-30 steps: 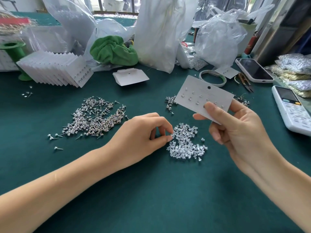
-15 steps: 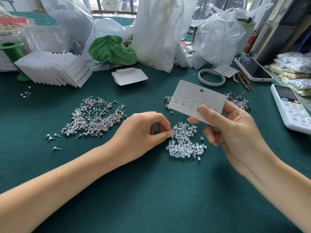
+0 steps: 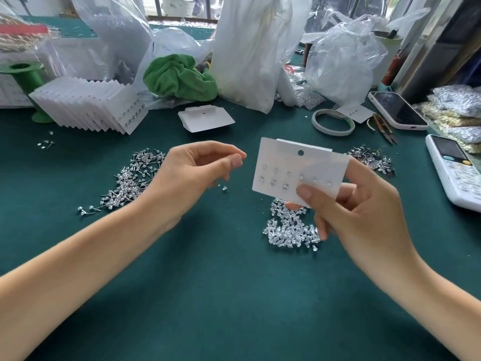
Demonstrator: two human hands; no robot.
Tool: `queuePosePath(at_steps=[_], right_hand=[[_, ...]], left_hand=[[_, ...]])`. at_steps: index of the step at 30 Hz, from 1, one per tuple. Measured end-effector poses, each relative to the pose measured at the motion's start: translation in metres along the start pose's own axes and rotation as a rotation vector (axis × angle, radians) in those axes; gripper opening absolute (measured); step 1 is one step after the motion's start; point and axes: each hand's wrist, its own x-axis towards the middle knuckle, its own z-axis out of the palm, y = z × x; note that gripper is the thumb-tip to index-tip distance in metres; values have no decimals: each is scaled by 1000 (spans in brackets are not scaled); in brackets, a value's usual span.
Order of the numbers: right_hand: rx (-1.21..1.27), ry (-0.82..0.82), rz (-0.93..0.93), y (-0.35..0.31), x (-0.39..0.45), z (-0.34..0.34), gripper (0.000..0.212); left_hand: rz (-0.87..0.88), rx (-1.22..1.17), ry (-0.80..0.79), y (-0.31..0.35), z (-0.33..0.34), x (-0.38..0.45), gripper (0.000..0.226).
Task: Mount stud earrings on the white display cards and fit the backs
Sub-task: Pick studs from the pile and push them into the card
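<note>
**Two hands over a green table, one holding an earring card**

The right hand (image 3: 364, 212) holds a white display card (image 3: 299, 170) up above the table, thumb pressed on the card's lower front edge and fingers curled behind it. The card has a round hanging hole near its top and two rows of small studs across its face. Directly below it on the green table (image 3: 234, 295) lies a heap of clear earring backs (image 3: 289, 230).

The left hand (image 3: 192, 173) is raised beside the card, apart from it, with thumb and forefinger brought together at the tips and the other fingers curled. Whether something tiny sits between those fingertips cannot be told. One loose small piece (image 3: 224, 188) lies on the table just below this hand.

Behind the left hand is a spread pile of stud earrings (image 3: 130, 178). A second, smaller pile (image 3: 372, 160) lies behind the right hand. Further back to the left stands a fanned stack of white cards (image 3: 88, 108), beside a green cloth (image 3: 179, 76) and several plastic bags. At the right edge lie a roll of tape (image 3: 333, 122), a phone (image 3: 398, 109) and a remote control (image 3: 455, 170).
</note>
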Motion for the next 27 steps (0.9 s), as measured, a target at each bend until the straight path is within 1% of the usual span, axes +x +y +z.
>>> queuePosePath(at_steps=[1,3,5,7,8,9,11,14,16,20,27], right_hand=[[-44,-3,-57,2,-3,1,28],[-170,-34,-195,8,-6,1,19],[-422,-132,-421,10,-5,-2,14],[-640,-295,-664,11,-3,-5,15],[-737,-362,-751,11,-1,-6,18],[-832,-395,-819,10,0,-7,22],[-980,-402,-908,9,-1,-5,23],[-1079,-417,-980,6,-3,-3,24],[-1104,-412,-992,4,-1,-4,24],[-1124,-392,-996,4,-1,-5,22],[-1104,-376,-1004,4,0,-4,16]], left_hand=[[-42,-42,-13,1,-1,0,5],[-107,-125,-59,2,-1,0,19],[-132,-162,-122,5,-1,-2,27],[-140,-150,-191,8,0,-4,26],[-132,-121,-223,9,0,-5,23],[-114,-82,-259,11,1,-7,19],[-71,-26,-340,14,2,-11,19],[-30,68,-444,17,3,-17,24],[-20,125,-471,19,4,-20,23],[-24,113,-477,22,8,-22,15],[-45,111,-480,21,11,-23,14]])
